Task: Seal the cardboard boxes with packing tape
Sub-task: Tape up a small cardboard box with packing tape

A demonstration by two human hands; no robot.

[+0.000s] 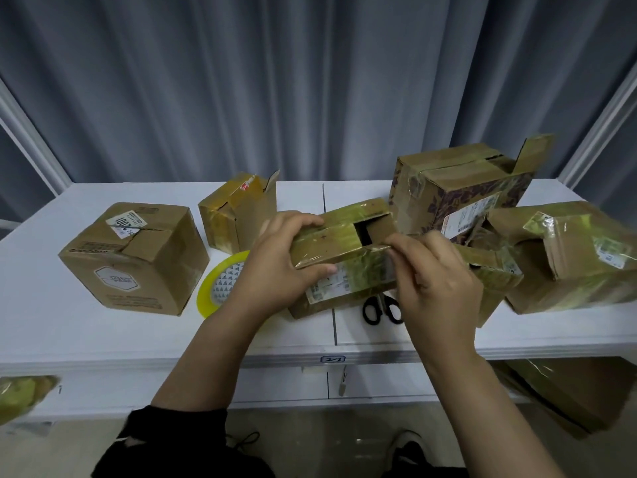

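Observation:
A small, tape-covered cardboard box sits at the table's middle with a dark gap between its top flaps. My left hand grips its left end, fingers over the top and thumb on the front. My right hand pinches the edge of the right top flap. A yellow roll of packing tape lies flat on the table, left of my left wrist. Black-handled scissors lie in front of the box, partly hidden by my right hand.
Other cardboard boxes stand on the white table: a cube at left, a small open one behind, a patterned one at back right, two at right. More boxes sit below the table edge. A grey curtain hangs behind.

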